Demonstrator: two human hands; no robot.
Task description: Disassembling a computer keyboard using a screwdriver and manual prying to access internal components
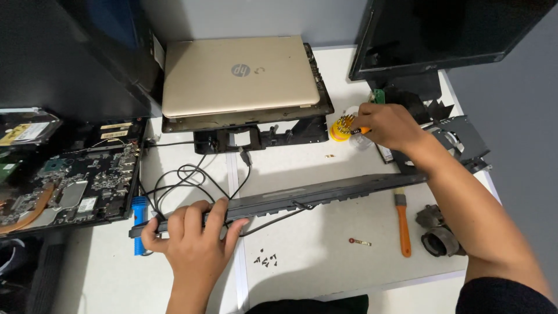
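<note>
My left hand (193,240) grips the left end of a long dark laptop panel (325,193), held on edge across the white table (302,256). My right hand (388,125) reaches over the panel to the back right and pinches an orange-handled screwdriver (363,130) at a round yellow bit holder (342,128). Black cables (192,177) loop under the panel between my hands.
A gold closed laptop (235,75) rests on a black stand at the back. An exposed motherboard (70,183) lies left, a dark monitor (442,35) back right. Also here: an orange brush (403,224), several small screws (266,260), a blue tool (138,224), black parts (439,235).
</note>
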